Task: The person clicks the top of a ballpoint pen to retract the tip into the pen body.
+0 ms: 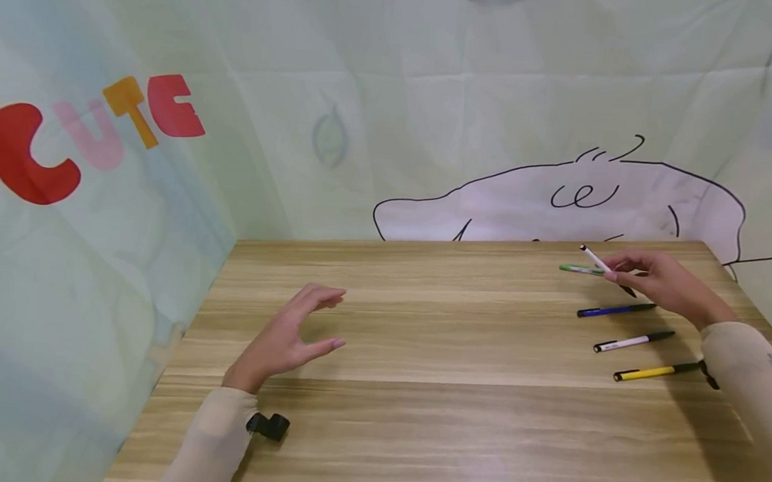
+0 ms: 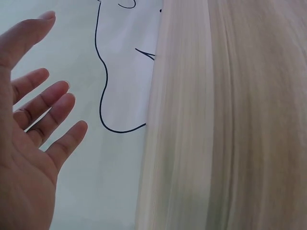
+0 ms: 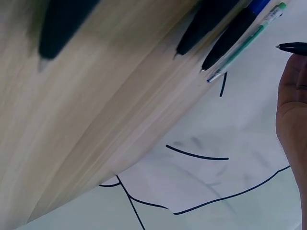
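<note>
Between thumb and fingers my right hand [image 1: 659, 279] pinches a white pen [image 1: 596, 259] with a black end, tilted over the far right of the table. In the right wrist view only the dark tip of that pen [image 3: 293, 48] shows, beside the hand. A green pen [image 1: 580, 269] lies just beyond it, partly hidden by the hand. Nearer me lie a blue pen [image 1: 613, 311], another white pen [image 1: 633, 342] and a yellow pen [image 1: 655, 372], roughly in a column. My left hand [image 1: 292, 335] hovers over the left side with fingers spread and relaxed, holding nothing.
The wood-grain table [image 1: 414, 422] reaches back to a printed cloth [image 1: 341, 118] with a cartoon outline. Another cloth with the letters CUTE [image 1: 32, 156] hangs along the left edge. A small black device [image 1: 268, 426] is strapped at the left wrist.
</note>
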Tool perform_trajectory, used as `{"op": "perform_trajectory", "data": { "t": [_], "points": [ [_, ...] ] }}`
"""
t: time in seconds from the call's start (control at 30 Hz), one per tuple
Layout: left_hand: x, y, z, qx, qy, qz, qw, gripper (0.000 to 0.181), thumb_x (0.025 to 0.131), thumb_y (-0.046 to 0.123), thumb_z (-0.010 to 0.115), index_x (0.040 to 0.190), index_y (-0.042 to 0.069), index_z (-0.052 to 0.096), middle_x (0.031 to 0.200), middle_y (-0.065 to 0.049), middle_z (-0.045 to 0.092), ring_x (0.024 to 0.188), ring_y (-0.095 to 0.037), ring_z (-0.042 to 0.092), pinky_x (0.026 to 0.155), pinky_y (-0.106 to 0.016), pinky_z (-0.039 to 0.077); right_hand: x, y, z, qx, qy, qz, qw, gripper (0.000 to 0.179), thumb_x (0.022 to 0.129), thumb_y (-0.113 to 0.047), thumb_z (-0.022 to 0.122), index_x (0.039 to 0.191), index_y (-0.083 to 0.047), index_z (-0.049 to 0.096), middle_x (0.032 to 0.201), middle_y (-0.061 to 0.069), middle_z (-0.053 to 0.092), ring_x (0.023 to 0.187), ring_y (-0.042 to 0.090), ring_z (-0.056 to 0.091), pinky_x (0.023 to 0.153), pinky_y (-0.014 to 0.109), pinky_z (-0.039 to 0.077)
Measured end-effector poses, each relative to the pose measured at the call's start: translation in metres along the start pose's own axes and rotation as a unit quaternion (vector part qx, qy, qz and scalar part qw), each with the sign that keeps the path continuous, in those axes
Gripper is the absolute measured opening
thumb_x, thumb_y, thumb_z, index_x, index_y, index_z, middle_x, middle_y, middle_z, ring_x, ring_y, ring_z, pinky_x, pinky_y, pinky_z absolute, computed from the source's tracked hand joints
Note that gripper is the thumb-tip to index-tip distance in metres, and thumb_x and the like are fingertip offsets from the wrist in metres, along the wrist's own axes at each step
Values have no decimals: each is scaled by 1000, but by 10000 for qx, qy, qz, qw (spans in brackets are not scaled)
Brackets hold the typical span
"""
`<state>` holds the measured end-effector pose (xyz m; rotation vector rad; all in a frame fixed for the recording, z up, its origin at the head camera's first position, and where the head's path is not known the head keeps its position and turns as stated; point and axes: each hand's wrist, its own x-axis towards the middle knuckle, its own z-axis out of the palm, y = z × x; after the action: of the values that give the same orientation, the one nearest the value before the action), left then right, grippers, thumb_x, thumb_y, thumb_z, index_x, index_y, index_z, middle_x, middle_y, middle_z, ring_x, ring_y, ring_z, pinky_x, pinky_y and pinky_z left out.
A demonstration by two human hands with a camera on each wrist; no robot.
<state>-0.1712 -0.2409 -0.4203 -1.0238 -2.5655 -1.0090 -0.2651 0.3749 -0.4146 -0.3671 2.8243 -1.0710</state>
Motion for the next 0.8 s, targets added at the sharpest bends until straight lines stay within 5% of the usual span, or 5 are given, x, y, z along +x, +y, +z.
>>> {"op": "perform_trajectory", "data": {
  "t": [0.8],
  "points": [
    [26,8,10,-221,-93,249,9994,74,85,23,84,149,17,47,136,-8,56,123,-21,56,107,-41,49,-10,-41,12,727,452,-641,9943,24,100,-22,66,120,-9,69,108,9,69,94,15,63,77,24,49]
  ]
}}
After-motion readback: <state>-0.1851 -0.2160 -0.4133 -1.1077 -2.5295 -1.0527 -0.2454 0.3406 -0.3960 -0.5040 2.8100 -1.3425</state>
